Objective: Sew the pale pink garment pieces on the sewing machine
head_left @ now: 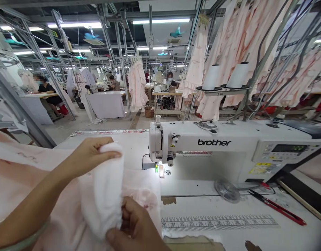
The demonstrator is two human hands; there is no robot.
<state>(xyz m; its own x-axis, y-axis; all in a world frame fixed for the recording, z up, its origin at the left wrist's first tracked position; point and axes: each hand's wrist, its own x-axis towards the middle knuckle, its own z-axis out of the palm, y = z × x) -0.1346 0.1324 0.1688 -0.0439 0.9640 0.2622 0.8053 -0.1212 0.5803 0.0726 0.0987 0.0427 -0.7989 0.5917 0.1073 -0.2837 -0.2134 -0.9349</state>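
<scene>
A pale pink and white piece of fabric (108, 188) is raised between my two hands in front of the sewing machine (202, 141). My left hand (94, 155) pinches its folded upper end between thumb and fingers. Lower down, my right hand (136, 223) grips the bottom edge with curled fingers. More of the same cloth, with faint reddish print, spreads over the table at the left and reaches near the machine's needle area (157, 167), which is lit. Both hands are to the left of the machine head.
Red-handled tweezers (278, 207) and a clear round disc (227, 190) lie right of the fabric. A printed ruler strip (218, 222) runs along the table. Two white thread cones (212, 77) stand above the machine. Pink garments (138, 82) hang behind; several people sit at other stations.
</scene>
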